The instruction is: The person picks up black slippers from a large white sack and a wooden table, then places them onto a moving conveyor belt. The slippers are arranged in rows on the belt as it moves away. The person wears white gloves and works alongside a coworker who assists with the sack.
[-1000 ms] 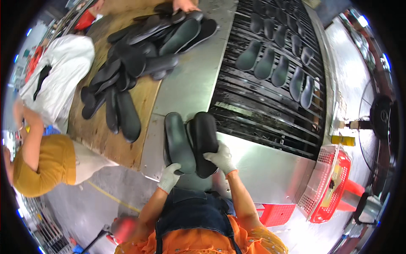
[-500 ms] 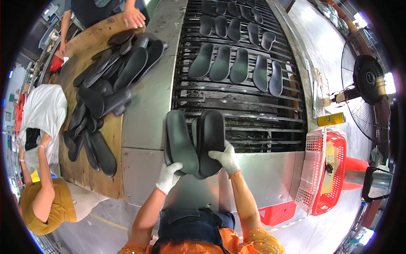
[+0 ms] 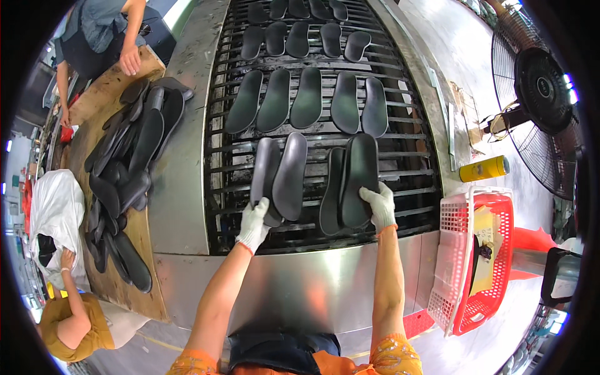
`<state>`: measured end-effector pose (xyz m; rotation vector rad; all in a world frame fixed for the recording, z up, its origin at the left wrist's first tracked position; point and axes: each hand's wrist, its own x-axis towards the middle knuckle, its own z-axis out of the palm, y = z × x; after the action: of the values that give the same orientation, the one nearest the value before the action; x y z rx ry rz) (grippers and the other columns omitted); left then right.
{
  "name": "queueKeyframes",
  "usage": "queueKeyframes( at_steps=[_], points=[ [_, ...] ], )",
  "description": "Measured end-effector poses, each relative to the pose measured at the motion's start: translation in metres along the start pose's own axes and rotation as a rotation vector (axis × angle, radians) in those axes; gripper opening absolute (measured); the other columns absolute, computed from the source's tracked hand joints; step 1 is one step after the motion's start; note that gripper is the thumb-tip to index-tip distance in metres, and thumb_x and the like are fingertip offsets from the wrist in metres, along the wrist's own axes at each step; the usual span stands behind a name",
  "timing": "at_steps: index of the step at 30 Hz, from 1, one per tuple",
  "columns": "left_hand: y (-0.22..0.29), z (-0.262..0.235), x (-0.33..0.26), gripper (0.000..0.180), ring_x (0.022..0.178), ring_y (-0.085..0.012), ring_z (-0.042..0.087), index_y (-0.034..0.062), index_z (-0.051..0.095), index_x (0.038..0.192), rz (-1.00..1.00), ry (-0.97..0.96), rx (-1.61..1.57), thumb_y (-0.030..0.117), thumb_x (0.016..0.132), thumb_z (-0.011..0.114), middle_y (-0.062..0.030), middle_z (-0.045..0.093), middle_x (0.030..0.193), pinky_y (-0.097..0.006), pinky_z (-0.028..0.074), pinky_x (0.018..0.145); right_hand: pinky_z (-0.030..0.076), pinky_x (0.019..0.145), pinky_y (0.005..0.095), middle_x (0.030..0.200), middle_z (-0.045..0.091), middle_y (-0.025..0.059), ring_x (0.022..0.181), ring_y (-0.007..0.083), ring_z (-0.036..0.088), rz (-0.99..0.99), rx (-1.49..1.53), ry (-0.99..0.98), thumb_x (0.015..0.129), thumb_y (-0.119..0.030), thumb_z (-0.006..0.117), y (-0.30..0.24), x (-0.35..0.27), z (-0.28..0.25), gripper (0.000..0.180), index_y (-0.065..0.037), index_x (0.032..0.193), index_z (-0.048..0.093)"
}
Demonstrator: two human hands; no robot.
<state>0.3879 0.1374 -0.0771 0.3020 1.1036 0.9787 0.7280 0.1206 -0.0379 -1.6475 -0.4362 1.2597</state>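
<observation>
While a second ago both gloved hands gripped soles over the steel ledge, now the left hand (image 3: 253,224) and right hand (image 3: 379,206) each hold two black soles (image 3: 289,175) over the conveyor grate (image 3: 219,169).

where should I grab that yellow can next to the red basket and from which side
Probably around the middle of the yellow can, coming down from above: it lies on its side on the metal ledge, its round body exposed, the red basket close on its near side.
</observation>
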Motion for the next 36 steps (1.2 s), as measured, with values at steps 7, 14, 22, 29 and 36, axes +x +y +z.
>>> queueKeyframes(
  at_steps=[7, 14, 22, 29, 36],
  points=[
    [0.013, -0.016, 0.002, 0.033, 0.100, -0.0249, 0.070, 0.0062, 0.056, 0.129, 0.038, 0.046, -0.051, 0.017, 0.100, 0.065, -0.0076, 0.067, 0.113, -0.048, 0.062, 0.083, 0.053, 0.073, 0.0310, 0.092, 0.073, 0.0071, 0.080, 0.0153, 0.066, -0.101, -0.135, 0.142, 0.086, -0.007, 0.072, 0.015, 0.035, -0.053, 0.022, 0.003, 0.106, 0.071],
    [0.006, -0.015, 0.010, 0.029, 0.100, -0.0194, 0.068, 0.0042, 0.062, 0.124, 0.043, 0.023, 0.031, 0.015, 0.098, 0.068, -0.0050, 0.068, 0.110, -0.035, 0.058, 0.085, 0.049, 0.074, 0.0285, 0.088, 0.072, 0.0049, 0.079, 0.0117, 0.061, -0.261, -0.307, 0.413, 0.090, -0.014, 0.071, 0.012, 0.062, -0.115, 0.024, 0.004, 0.106, 0.073],
    [0.007, -0.014, 0.008, 0.034, 0.104, -0.0195, 0.067, 0.0050, 0.060, 0.130, 0.088, 0.049, -0.022, 0.015, 0.098, 0.068, -0.0059, 0.067, 0.119, -0.036, 0.057, 0.090, 0.053, 0.087, 0.0484, 0.104, 0.068, 0.0174, 0.100, 0.0384, 0.065, -0.749, -0.941, 0.468, 0.081, -0.016, 0.071, -0.027, 0.006, 0.002, 0.028, -0.005, 0.106, 0.068],
    [0.012, -0.008, 0.005, 0.035, 0.108, -0.0217, 0.066, 0.0077, 0.057, 0.133, 0.088, 0.098, -0.029, 0.019, 0.101, 0.064, -0.0068, 0.067, 0.120, -0.040, 0.057, 0.091, 0.054, 0.078, 0.0523, 0.101, 0.060, 0.0150, 0.093, 0.0347, 0.064, -1.029, -1.233, -0.194, 0.083, -0.016, 0.067, 0.032, -0.032, 0.163, 0.028, -0.007, 0.107, 0.058],
    [0.016, -0.011, 0.010, 0.034, 0.104, -0.0208, 0.066, 0.0084, 0.057, 0.131, 0.093, 0.031, 0.018, 0.018, 0.100, 0.064, -0.0070, 0.066, 0.120, -0.041, 0.058, 0.087, 0.055, 0.074, 0.0513, 0.104, 0.060, 0.0147, 0.098, 0.0332, 0.064, -0.680, -1.372, -0.283, 0.093, -0.015, 0.058, 0.051, -0.027, 0.180, 0.015, -0.008, 0.106, 0.057]
  ],
)
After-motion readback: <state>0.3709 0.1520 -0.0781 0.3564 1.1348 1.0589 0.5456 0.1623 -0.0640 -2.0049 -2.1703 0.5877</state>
